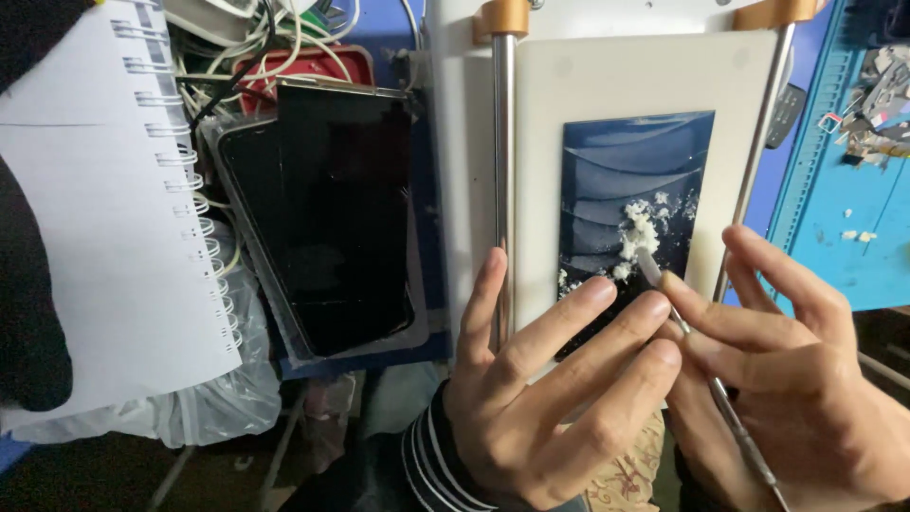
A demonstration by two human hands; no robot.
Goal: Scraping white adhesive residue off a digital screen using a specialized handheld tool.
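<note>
The dark blue glass panel [633, 194] lies flat on the white platform [607, 76], a little toward its right edge, between the two upright metal rods [504, 180]. A clump of white residue [637, 232] sits near the panel's lower right. I judge I am partway through scraping it off: some crumbs lie loose, most is heaped together. My right hand [787, 370] is closed in a pen grip around a thin metal scraper [706, 365], its pale tip touching the bottom of the clump. My left hand [550, 379] is open, fingers spread, fingertips pressing the panel's lower edge to steady it; it grasps nothing. The next stroke, I think, wants a shallow blade angle and firm pressure from the left hand so the panel does not slide. Dark phone screens [341, 209] lean beyond the platform's left edge, beside a spiral notebook [104, 209].
</note>
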